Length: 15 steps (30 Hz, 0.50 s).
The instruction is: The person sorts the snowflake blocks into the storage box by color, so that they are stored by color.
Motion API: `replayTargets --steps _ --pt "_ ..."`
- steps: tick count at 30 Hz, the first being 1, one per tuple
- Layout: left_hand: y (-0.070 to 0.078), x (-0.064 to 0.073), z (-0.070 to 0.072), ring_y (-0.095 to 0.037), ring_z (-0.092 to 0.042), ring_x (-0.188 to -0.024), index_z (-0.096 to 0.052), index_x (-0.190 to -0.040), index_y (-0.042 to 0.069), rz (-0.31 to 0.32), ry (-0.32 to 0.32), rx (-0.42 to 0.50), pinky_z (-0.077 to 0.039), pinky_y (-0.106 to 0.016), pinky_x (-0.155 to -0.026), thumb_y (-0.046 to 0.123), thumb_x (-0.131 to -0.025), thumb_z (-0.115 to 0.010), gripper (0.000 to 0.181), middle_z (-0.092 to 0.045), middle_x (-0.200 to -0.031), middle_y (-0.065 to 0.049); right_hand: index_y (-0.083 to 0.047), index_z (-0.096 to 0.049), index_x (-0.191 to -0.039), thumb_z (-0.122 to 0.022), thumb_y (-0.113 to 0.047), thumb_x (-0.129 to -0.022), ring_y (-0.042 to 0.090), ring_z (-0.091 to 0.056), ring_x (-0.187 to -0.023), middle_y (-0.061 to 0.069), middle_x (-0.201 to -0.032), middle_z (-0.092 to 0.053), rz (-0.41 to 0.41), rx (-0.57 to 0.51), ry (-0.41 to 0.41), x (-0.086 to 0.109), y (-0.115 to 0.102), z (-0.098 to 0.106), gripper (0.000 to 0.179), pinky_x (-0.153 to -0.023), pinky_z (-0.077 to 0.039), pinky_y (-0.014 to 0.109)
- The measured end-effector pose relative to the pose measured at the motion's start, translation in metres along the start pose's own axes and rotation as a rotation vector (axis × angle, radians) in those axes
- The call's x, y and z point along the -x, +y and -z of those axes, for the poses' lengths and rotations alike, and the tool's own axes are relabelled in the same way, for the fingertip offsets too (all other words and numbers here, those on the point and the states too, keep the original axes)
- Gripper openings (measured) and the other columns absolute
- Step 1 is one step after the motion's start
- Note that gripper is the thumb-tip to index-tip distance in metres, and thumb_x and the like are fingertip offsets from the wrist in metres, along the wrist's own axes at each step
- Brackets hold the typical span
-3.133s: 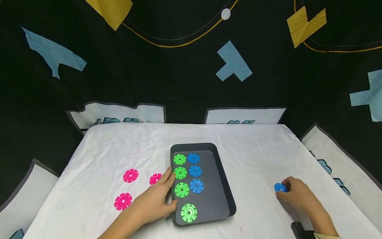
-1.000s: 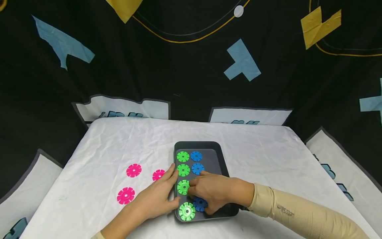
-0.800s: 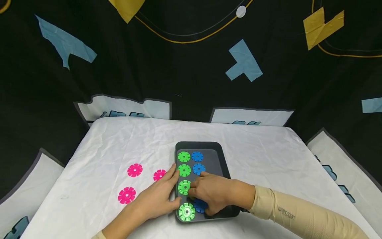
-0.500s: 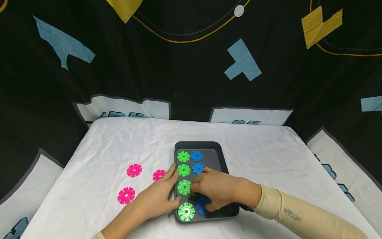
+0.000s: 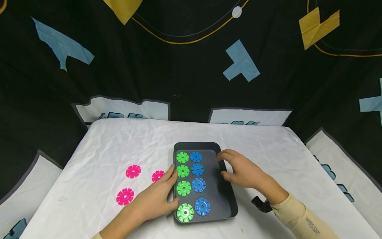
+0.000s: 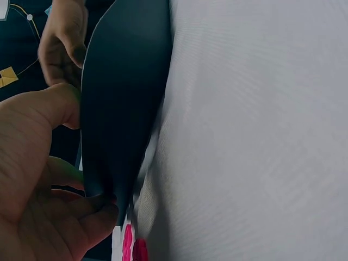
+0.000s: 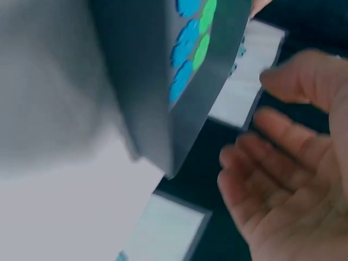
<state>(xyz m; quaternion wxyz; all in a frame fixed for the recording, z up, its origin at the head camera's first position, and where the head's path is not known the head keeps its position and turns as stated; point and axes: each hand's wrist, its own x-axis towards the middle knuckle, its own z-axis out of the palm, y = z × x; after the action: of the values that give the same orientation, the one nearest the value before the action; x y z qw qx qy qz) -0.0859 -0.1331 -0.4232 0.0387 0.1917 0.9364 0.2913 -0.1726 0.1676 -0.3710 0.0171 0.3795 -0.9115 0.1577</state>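
Observation:
The dark grey tray (image 5: 221, 205) lies on the white cloth with a column of several green notched discs (image 5: 183, 188) along its left side. Beside them runs a column of several blue notched discs (image 5: 198, 185); the nearest blue disc (image 5: 202, 207) lies flat, level with the nearest green one. My left hand (image 5: 156, 199) rests on the tray's left rim, fingers extended and thumb touching the edge. Holding nothing, my right hand (image 5: 243, 169) hovers by the right rim, thumb and fingers spread apart; the right wrist view shows its bare palm (image 7: 293, 201).
Three pink notched discs lie on the cloth left of the tray: a far one (image 5: 133, 171), a near one (image 5: 125, 197) and one (image 5: 157, 176) partly covered by my left hand. A black curtain (image 5: 179, 76) hangs behind the table (image 5: 268, 142).
My right hand carried a blue disc from the right side of the cloth into the tray, let go, and drew back to the right rim. My left hand stays at the left rim.

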Motion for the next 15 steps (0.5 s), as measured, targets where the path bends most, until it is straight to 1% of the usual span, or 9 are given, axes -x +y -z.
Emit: replayTargets --steps 2,3,6,7,9,11,15 --pt "0.000 0.000 0.000 -0.024 -0.029 -0.141 -0.036 -0.148 -0.002 0.002 -0.003 0.006 -0.038 -0.042 -0.107 0.036 -0.083 -0.069 0.083 -0.017 -0.160 -0.014 -0.006 -0.060 -0.125 -0.071 -0.016 -0.082 0.020 -0.055 -0.117 0.005 -0.131 -0.056 -0.075 -0.025 0.041 0.006 0.006 -0.006 0.045 -0.094 -0.048 0.041" --pt "0.000 0.000 0.000 -0.024 -0.029 -0.141 -0.035 -0.148 -0.002 0.003 -0.004 0.007 -0.037 -0.042 -0.107 0.036 -0.083 -0.069 0.083 -0.017 -0.160 -0.014 -0.006 -0.059 -0.127 -0.071 -0.015 -0.083 0.023 -0.056 -0.116 0.008 -0.133 -0.055 -0.112 -0.046 0.049 0.008 0.009 -0.009 0.047 -0.094 -0.048 0.042" --pt "0.000 0.001 -0.001 -0.024 -0.029 -0.141 -0.035 -0.148 -0.002 0.006 -0.008 0.009 -0.038 -0.042 -0.106 0.035 -0.082 -0.069 0.083 -0.017 -0.160 -0.014 -0.001 -0.054 -0.135 -0.072 -0.015 -0.083 0.029 -0.059 -0.113 0.013 -0.139 -0.051 -0.194 -0.121 0.048 0.016 0.013 -0.022 0.056 -0.091 -0.050 0.043" --pt "0.000 0.001 -0.001 -0.024 -0.029 -0.141 -0.035 -0.148 -0.002 0.006 -0.010 0.010 -0.038 -0.042 -0.106 0.035 -0.083 -0.069 0.083 -0.017 -0.160 -0.014 0.001 -0.052 -0.136 -0.072 -0.014 -0.084 0.031 -0.060 -0.112 0.015 -0.141 -0.049 -0.209 -0.143 0.044 0.019 0.013 -0.026 0.058 -0.090 -0.051 0.042" --pt "0.000 0.001 -0.002 -0.024 -0.030 -0.141 -0.035 -0.148 -0.002 0.004 -0.013 0.005 -0.039 -0.042 -0.106 0.035 -0.083 -0.069 0.083 -0.017 -0.160 -0.014 0.004 -0.048 -0.139 -0.072 -0.012 -0.083 0.032 -0.062 -0.109 0.017 -0.145 -0.045 -0.229 -0.177 0.043 0.023 0.013 -0.034 0.063 -0.089 -0.052 0.040" --pt "0.001 0.000 -0.002 -0.024 -0.030 -0.141 -0.035 -0.148 -0.003 0.003 -0.014 0.001 -0.039 -0.042 -0.106 0.035 -0.083 -0.069 0.083 -0.017 -0.160 -0.014 0.007 -0.045 -0.141 -0.072 -0.008 -0.082 0.032 -0.062 -0.110 0.017 -0.148 -0.041 -0.232 -0.201 0.052 0.027 0.013 -0.041 0.066 -0.089 -0.052 0.038" --pt "0.002 -0.001 -0.001 -0.024 -0.031 -0.141 -0.036 -0.148 -0.002 0.007 -0.009 -0.006 -0.038 -0.042 -0.106 0.035 -0.083 -0.069 0.083 -0.018 -0.160 -0.014 0.007 -0.041 -0.144 -0.070 -0.003 -0.081 0.031 -0.060 -0.115 0.016 -0.153 -0.035 -0.222 -0.231 0.093 0.032 0.013 -0.048 0.070 -0.090 -0.052 0.035"
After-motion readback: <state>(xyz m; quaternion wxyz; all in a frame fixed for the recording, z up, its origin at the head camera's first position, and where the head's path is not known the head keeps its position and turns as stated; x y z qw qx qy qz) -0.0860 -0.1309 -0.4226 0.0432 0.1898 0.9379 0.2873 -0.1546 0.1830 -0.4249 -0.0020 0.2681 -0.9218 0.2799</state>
